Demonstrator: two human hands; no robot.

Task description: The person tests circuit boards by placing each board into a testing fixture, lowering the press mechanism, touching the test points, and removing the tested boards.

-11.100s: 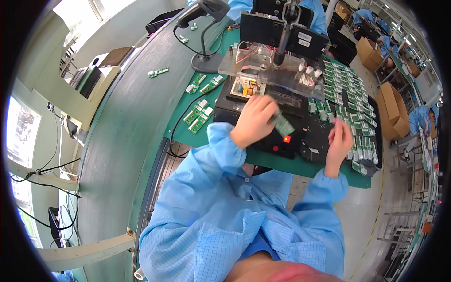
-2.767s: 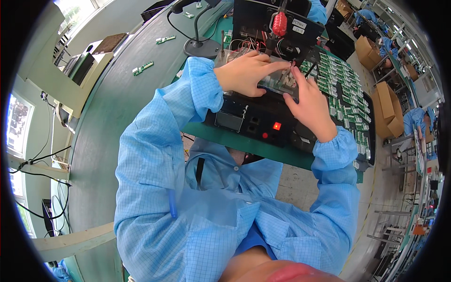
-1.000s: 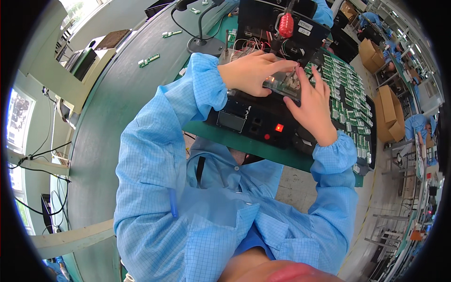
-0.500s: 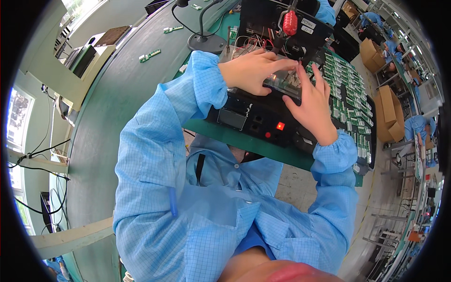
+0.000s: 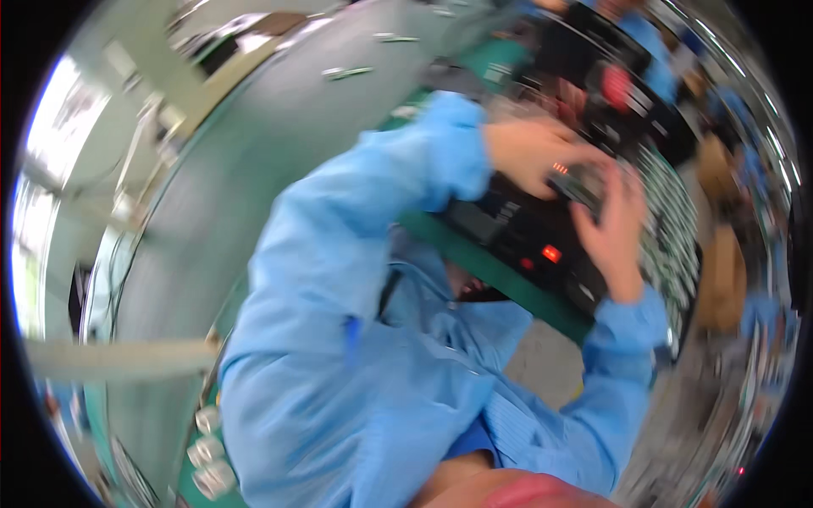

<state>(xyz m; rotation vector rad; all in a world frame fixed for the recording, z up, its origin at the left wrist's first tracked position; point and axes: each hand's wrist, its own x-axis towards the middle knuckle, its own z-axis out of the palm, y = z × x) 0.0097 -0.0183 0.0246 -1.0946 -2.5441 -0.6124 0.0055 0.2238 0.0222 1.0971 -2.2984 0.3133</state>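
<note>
Motion smears the whole picture. My left hand (image 5: 542, 154) reaches over a black box-shaped fixture (image 5: 500, 222), its fingers stretched to the right and its thumb apart. Facing it from the right, my right hand (image 5: 615, 227) has spread fingers, with the thumb pointing at the left hand. Between the two hands lies a small dark part with a clear-looking face (image 5: 583, 184); I cannot make out whether the fingertips touch it. A lit red switch (image 5: 551, 253) and a red button (image 5: 527, 264) sit on the fixture's near panel. Behind the hands stands a red-handled clamp (image 5: 616, 87).
Rows of green-and-white circuit boards (image 5: 665, 224) fill a black tray at the right. A few loose boards (image 5: 347, 74) lie on the green bench (image 5: 279, 161). White rolls (image 5: 213, 479) stand at lower left. Another person in blue (image 5: 650, 38) is beyond the fixture; cardboard boxes (image 5: 721, 284) stand right.
The view has swung, so the fixture and both hands now appear farther right and tilted. Both hands remain over the fixture with fingers spread. White rolls have come into view at lower left.
</note>
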